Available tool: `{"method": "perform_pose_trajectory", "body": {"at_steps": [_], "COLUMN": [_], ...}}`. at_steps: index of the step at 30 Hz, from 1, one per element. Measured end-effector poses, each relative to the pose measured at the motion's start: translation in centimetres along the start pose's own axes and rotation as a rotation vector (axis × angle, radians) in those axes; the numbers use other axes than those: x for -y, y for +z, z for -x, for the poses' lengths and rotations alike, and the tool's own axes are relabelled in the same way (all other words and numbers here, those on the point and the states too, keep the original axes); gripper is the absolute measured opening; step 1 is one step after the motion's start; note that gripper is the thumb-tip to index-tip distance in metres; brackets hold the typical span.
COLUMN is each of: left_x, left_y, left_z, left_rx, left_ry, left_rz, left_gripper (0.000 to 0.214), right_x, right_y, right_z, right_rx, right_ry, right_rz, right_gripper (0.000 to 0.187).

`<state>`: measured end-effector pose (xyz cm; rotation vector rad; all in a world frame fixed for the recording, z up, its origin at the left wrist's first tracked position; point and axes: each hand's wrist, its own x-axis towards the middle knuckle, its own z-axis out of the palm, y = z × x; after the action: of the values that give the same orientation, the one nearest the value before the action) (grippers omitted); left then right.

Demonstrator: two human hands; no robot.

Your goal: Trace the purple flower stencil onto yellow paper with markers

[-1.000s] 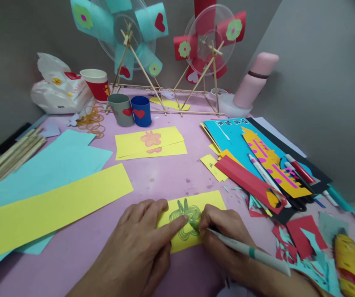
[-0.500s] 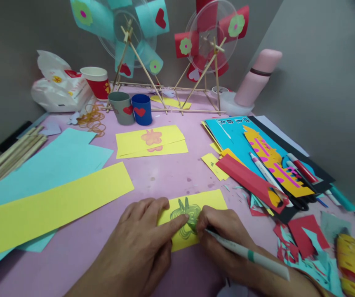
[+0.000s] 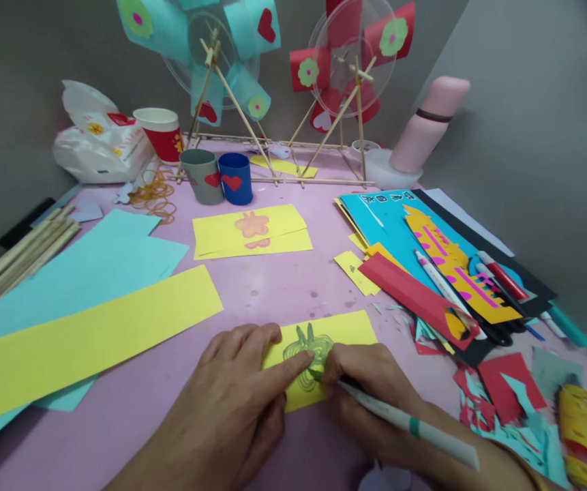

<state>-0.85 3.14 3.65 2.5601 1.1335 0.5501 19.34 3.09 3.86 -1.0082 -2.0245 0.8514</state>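
A small yellow paper card (image 3: 352, 329) lies on the pink table, bearing a green butterfly drawing (image 3: 307, 341). My left hand (image 3: 242, 382) rests on the card's left side, fingers spread, with the index fingertip pressed on the drawing. It grips nothing. In my right hand (image 3: 369, 389) is a white and green marker pen (image 3: 410, 423), held slanted with its back end toward the lower right. The pen's tip is hidden behind the fingers, at the butterfly's right part. Beyond my hands lie two yellow cards (image 3: 216, 235) with reddish butterfly drawings.
Blue paper sheets (image 3: 134, 249) and a long yellow strip (image 3: 103, 334) lie left. Right are a red paper strip (image 3: 410, 293), markers (image 3: 502, 274), scraps (image 3: 518, 423) and a yellow object (image 3: 584, 436). Two paper wheels on stick stands (image 3: 239, 106), cups (image 3: 234, 179) and a pink bottle (image 3: 429, 126) stand behind.
My right hand and the marker have shifted very slightly over the butterfly's lower right part. My left hand keeps its place on the card. The whole view has moved a little.
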Motion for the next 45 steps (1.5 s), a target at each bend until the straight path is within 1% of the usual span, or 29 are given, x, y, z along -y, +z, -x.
{"method": "perform_pose_trajectory", "body": {"at_steps": [4, 9, 14, 19, 25, 31, 33, 36, 38, 41, 45], "left_x": [0.1, 0.1, 0.1, 0.0, 0.2, 0.2, 0.2, 0.2, 0.2, 0.3, 0.3], "left_y": [0.0, 0.1, 0.0, 0.0, 0.3, 0.3, 0.2, 0.2, 0.3, 0.3, 0.3], "left_z": [0.0, 0.0, 0.0, 0.0, 0.1, -0.1, -0.1, 0.1, 0.2, 0.2, 0.3], "left_rx": [0.011, 0.011, 0.023, 0.009, -0.001, 0.021, 0.022, 0.025, 0.018, 0.013, 0.012], "left_ry": [0.002, 0.005, -0.003, 0.005, 0.005, 0.002, 0.002, 0.002, 0.007, 0.015, 0.018], "left_rz": [-0.016, -0.013, -0.014, -0.003, 0.006, 0.010, 0.012, 0.005, 0.003, -0.002, -0.010], "left_gripper": [0.051, 0.050, 0.051, 0.049, 0.051, 0.050, 0.050, 0.050, 0.050, 0.051, 0.052], "right_x": [-0.2, -0.4, -0.4, -0.5, -0.7, -0.9, -0.9, -0.7, -0.7, -0.7, -1.0], "right_y": [-0.1, -0.1, -0.1, -0.1, -0.1, -0.1, -0.2, -0.3, -0.4, -0.4, -0.3], "right_z": [0.2, 0.4, 0.4, 0.5, 0.6, 0.9, 1.1, 1.2, 1.2, 1.1, 1.2], "right_rx": [0.047, 0.064, 0.055, 0.062, 0.010, 0.009, -0.022, -0.118, -0.135, -0.108, -0.104], "right_ry": [0.024, 0.027, 0.013, 0.025, 0.007, 0.035, 0.078, 0.198, 0.235, 0.198, 0.119], "right_rz": [-0.053, -0.070, -0.080, -0.080, -0.084, -0.113, -0.147, -0.208, -0.220, -0.197, -0.172], "right_gripper": [0.017, 0.017, 0.018, 0.017, 0.016, 0.016, 0.016, 0.016, 0.015, 0.016, 0.017]}}
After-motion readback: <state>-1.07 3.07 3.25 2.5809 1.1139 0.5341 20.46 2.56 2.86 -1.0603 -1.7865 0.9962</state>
